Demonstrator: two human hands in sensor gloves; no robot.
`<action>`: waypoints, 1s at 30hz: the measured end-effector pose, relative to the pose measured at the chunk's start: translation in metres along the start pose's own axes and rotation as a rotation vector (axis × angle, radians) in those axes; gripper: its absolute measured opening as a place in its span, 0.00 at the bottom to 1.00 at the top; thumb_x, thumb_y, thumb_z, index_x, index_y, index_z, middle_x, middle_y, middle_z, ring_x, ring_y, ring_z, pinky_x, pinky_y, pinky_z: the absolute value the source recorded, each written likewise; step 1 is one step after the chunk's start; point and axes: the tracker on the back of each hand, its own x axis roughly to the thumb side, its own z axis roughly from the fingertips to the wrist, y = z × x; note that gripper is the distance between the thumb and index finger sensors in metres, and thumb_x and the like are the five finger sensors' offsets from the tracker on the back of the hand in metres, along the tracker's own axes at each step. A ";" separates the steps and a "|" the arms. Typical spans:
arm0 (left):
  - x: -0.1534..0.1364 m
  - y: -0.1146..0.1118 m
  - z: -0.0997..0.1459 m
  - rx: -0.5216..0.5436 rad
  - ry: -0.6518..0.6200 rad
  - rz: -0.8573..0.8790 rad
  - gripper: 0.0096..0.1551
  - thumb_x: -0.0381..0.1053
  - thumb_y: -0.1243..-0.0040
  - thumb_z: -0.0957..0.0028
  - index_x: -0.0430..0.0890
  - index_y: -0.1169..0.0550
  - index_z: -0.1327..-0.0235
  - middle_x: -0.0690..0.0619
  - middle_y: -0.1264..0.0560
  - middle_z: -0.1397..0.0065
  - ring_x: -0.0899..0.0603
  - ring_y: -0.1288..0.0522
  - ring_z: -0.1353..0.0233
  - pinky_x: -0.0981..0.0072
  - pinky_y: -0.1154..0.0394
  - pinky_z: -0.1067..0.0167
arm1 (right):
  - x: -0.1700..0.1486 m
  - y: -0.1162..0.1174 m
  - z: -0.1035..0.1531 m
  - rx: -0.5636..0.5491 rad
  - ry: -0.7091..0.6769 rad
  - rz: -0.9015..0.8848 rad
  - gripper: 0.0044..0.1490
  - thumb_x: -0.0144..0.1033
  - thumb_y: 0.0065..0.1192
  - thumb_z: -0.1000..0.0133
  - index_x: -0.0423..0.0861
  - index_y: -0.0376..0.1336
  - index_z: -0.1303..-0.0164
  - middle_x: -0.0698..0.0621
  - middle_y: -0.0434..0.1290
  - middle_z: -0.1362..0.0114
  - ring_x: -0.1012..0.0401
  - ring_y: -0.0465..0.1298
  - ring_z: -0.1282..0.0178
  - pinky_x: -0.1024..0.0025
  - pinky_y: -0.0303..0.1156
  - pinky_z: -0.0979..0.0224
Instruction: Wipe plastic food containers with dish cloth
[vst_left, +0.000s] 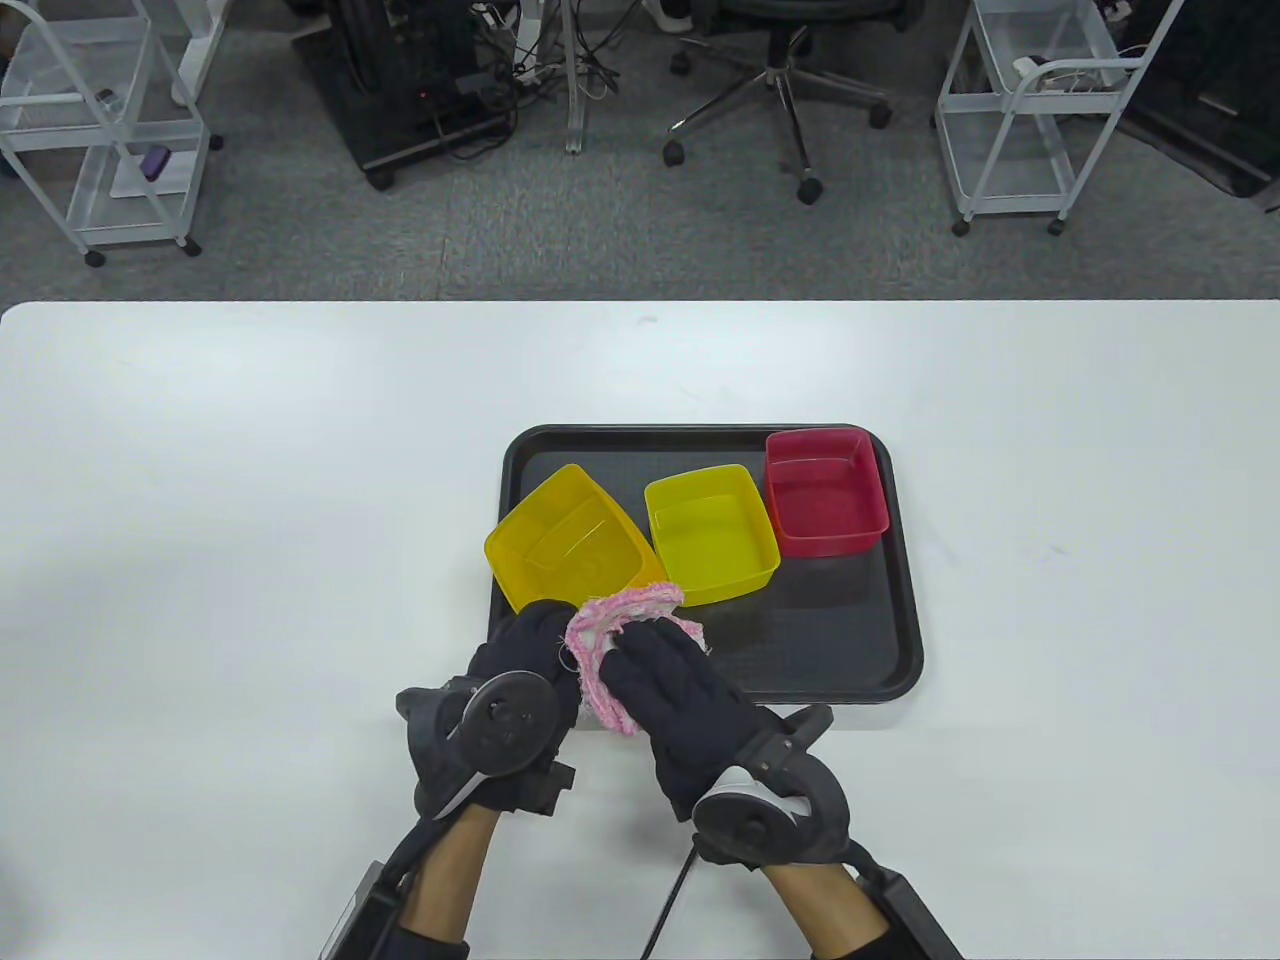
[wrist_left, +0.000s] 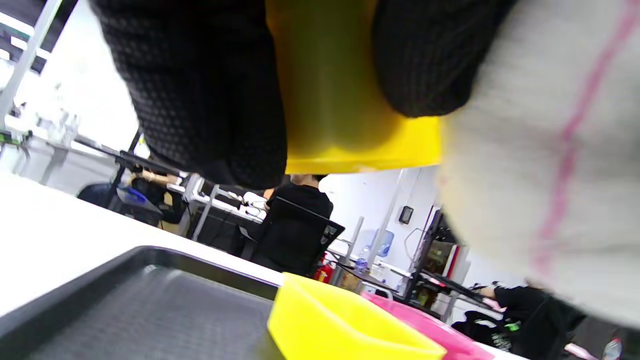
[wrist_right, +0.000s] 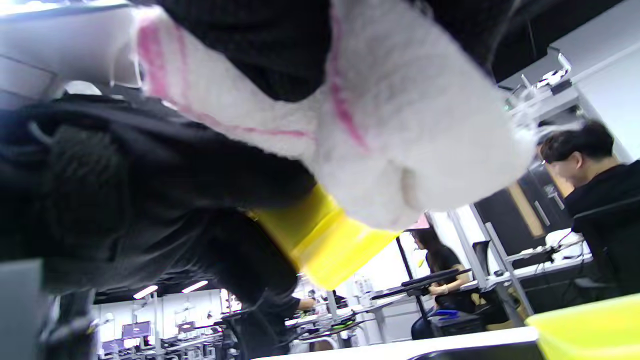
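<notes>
Gripping the orange tub (vst_left: 568, 538) by its near end, the left hand (vst_left: 520, 640) holds it tilted above the tray's (vst_left: 900, 620) near-left corner; in the left wrist view its fingers (wrist_left: 200, 90) wrap the tub's wall from below. The right hand (vst_left: 665, 680) holds the cloth (vst_left: 625, 620), a pink-and-white bundle, fingers closed over it, and presses it against the tub's near rim beside the left hand. The cloth fills much of both wrist views. The yellow tub (vst_left: 712, 535) stands at the tray's middle, just beside the orange one. The red tub (vst_left: 826, 490) sits in the tray's far-right corner, touching the yellow one. The tray lies on the surface (vst_left: 250, 500), toward its near edge.
</notes>
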 end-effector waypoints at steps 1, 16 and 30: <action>0.001 -0.002 0.000 -0.023 -0.004 0.029 0.20 0.60 0.37 0.46 0.51 0.15 0.49 0.57 0.19 0.37 0.39 0.13 0.41 0.58 0.13 0.40 | -0.002 0.002 0.001 0.015 0.012 -0.010 0.26 0.24 0.65 0.49 0.51 0.66 0.39 0.45 0.68 0.25 0.45 0.71 0.29 0.51 0.80 0.39; 0.014 -0.007 0.005 -0.075 -0.049 0.045 0.19 0.60 0.38 0.45 0.49 0.14 0.54 0.56 0.17 0.41 0.38 0.10 0.49 0.58 0.10 0.48 | -0.030 -0.002 0.004 -0.057 0.150 -0.041 0.29 0.22 0.65 0.47 0.51 0.63 0.36 0.47 0.60 0.23 0.45 0.62 0.26 0.51 0.75 0.34; 0.019 -0.001 0.007 -0.072 -0.237 -0.029 0.20 0.66 0.36 0.50 0.52 0.12 0.63 0.59 0.14 0.47 0.40 0.10 0.53 0.59 0.10 0.51 | -0.084 -0.018 0.006 -0.064 0.371 -0.537 0.30 0.18 0.62 0.48 0.49 0.64 0.35 0.45 0.67 0.24 0.41 0.70 0.28 0.44 0.73 0.35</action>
